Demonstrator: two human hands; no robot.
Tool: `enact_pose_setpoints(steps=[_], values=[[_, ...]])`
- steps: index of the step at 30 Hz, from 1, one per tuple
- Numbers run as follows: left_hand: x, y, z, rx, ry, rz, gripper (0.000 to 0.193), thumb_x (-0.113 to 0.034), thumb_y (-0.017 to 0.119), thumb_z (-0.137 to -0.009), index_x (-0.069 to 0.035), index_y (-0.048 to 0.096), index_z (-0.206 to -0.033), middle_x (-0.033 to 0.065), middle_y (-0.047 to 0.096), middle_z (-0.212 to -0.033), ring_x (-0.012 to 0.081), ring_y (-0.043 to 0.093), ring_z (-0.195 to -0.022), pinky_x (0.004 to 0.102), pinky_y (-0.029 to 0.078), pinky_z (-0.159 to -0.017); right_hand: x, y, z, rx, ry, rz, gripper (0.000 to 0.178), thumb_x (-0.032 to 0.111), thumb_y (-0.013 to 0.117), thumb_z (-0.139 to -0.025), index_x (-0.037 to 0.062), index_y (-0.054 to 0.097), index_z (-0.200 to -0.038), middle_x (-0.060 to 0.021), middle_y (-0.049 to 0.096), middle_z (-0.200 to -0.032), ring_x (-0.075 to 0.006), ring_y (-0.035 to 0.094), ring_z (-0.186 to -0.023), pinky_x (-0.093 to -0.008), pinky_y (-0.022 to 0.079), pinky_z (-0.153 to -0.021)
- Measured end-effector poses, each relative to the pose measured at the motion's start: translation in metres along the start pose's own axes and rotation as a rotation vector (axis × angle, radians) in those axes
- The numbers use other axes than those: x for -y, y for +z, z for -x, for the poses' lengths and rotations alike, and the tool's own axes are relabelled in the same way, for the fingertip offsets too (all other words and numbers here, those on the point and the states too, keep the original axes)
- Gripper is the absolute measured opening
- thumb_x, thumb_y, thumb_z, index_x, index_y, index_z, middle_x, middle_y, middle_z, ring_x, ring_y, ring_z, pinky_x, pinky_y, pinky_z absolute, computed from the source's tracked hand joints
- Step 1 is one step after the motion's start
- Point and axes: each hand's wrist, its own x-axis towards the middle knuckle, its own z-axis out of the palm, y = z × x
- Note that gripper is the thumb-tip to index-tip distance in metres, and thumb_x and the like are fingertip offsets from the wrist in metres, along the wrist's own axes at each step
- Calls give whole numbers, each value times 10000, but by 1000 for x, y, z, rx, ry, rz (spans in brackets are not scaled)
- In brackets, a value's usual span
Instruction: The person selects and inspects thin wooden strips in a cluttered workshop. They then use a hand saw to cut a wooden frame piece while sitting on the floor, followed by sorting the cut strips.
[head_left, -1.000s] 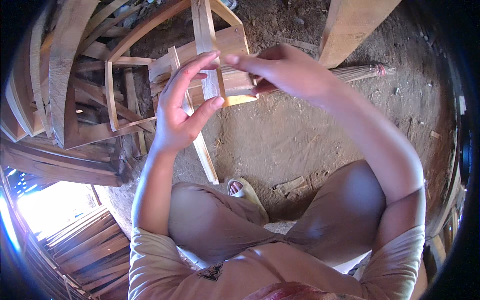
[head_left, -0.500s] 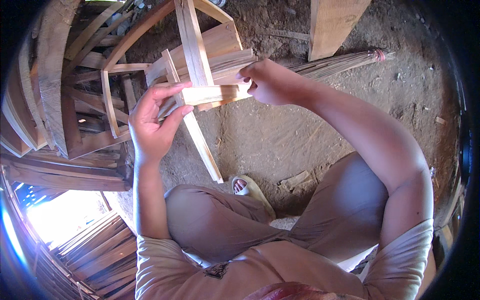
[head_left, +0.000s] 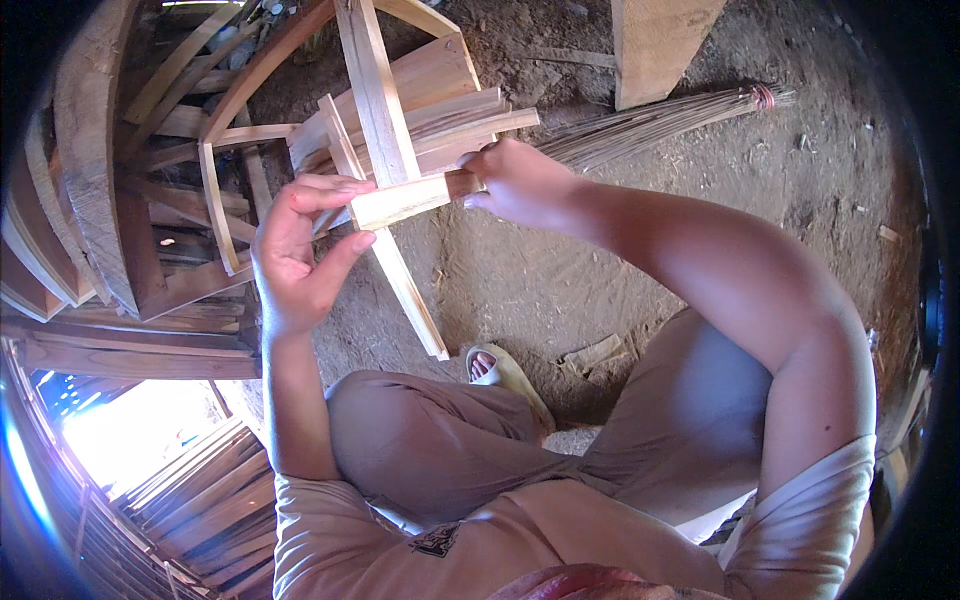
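A short pale wooden slat spans the gap between my two hands. My left hand pinches its left end, thumb below and fingers above. My right hand grips the other end, and its fingers cover that tip. Under the slat runs a long thin wooden strip, slanting down toward my foot. A wider upright board rises just beyond the slat. Behind it lie several stacked pale slats, partly hidden by my hands and the board.
To the left stand curved wooden frames and thick planks. A bundle of thin sticks with a red binding lies on the dirt floor. One broad board stands at the far side. My sandalled foot rests below.
My right hand has moved left, and the slat has turned so its right end sits higher and its broad face shows. My left hand has stayed nearly in place.
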Motion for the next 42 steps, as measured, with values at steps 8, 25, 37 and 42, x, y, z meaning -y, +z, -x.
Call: enact_pose_setpoints(steps=[8,25,37,42], values=[[-5,17,-8,51,-69,-179,641,-100,873,-710,-6,572,-1267,133,607,-1323,207,584,-1166,362,467,-1008,7,-3,-5,73,43,110,265,222,713,-872,-3,655,-1001,-220,700,-905,-380,695,-887,-448,564,-845],[25,30,-14,87,88,-571,282,-68,779,-790,-64,673,-1051,87,692,-1133,277,655,-1066,386,521,-929,-52,-42,15,97,381,222,169,32,600,-771,-51,651,-909,-261,688,-872,-399,706,-838,-450,554,-742],[23,33,-16,62,37,-511,293,-25,776,-784,-29,675,-1058,126,689,-1105,273,668,-1051,374,513,-938,-69,-31,11,234,224,437,185,57,617,-739,-59,677,-870,-261,696,-855,-391,719,-839,-445,568,-730],[22,36,-20,71,46,-518,292,-35,779,-783,-29,679,-1057,121,694,-1097,274,667,-1047,376,513,-937,-70,-35,12,294,267,429,166,59,627,-721,-61,680,-824,-264,694,-845,-392,717,-832,-447,568,-732]])
